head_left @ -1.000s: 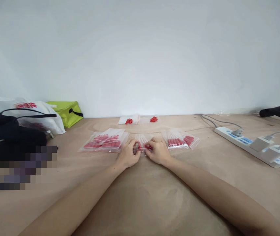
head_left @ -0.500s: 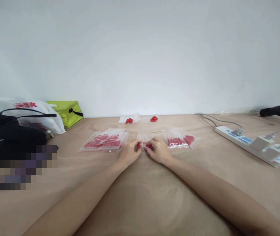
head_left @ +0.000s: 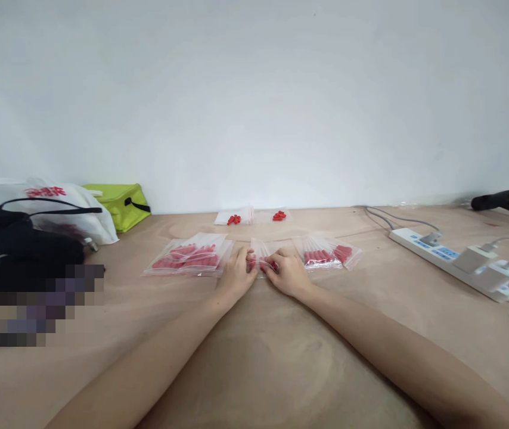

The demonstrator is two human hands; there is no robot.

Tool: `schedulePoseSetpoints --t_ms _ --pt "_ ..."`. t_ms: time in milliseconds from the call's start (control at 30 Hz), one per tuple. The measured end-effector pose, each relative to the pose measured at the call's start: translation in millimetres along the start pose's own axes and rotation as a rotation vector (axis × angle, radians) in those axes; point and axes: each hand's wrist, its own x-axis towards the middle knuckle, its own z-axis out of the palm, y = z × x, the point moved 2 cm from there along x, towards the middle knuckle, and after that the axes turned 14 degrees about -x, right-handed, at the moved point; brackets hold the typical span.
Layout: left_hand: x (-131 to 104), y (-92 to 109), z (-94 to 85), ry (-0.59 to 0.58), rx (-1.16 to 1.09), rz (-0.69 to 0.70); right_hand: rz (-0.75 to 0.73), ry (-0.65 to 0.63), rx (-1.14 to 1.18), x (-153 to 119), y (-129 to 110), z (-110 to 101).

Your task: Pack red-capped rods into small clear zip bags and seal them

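Note:
My left hand (head_left: 237, 274) and my right hand (head_left: 287, 273) face each other at the middle of the table, each with curled fingers on a clear bag (head_left: 262, 249) with red pieces inside. The fingers partly cover the bag's two ends. Left of my left hand lie overlapping clear bags (head_left: 192, 257) filled with red pieces. Just beyond my right hand, more filled bags (head_left: 321, 255) are fanned out. Further back, small loose-looking red pieces lie on two flat bags, one group on the left (head_left: 233, 220) and one on the right (head_left: 279, 215).
A white power strip (head_left: 424, 247) with plugs and cables runs along the right. At the left are a black bag (head_left: 35, 256), a white plastic bag (head_left: 80, 208) and a lime-green box bag (head_left: 123, 205). A black object (head_left: 500, 201) lies at the far right.
The fingers of my left hand have shifted slightly upward and loosened a little at the bag's left end. My right hand has hardly moved.

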Motion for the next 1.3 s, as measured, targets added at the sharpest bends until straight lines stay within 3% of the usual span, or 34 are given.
schedulePoseSetpoints --t_ms 167,367,733,900,1133,1300 --pt "-1.6 0.9 -6.1 -0.034 -0.033 0.084 -0.002 0.015 0.007 1.0 6.4 2.7" --pt "-6.2 -4.6 -14.1 -0.095 0.017 0.282 -0.096 0.024 0.102 0.0 17.5 1.7" --pt "3.1 1.0 3.0 -0.121 0.012 0.143 -0.146 0.007 0.039 -0.5 14.3 1.1" --pt "2.5 -0.8 4.8 -0.128 0.047 0.113 -0.279 0.015 -0.124 3.7 6.7 -1.9" --pt "-4.2 4.7 -5.9 -0.068 0.044 0.212 -0.323 -0.011 -0.072 5.8 11.3 -3.8" --pt "-12.8 3.6 -18.9 -0.134 0.024 0.267 -0.336 -0.031 0.091 -1.0 27.5 -10.1"
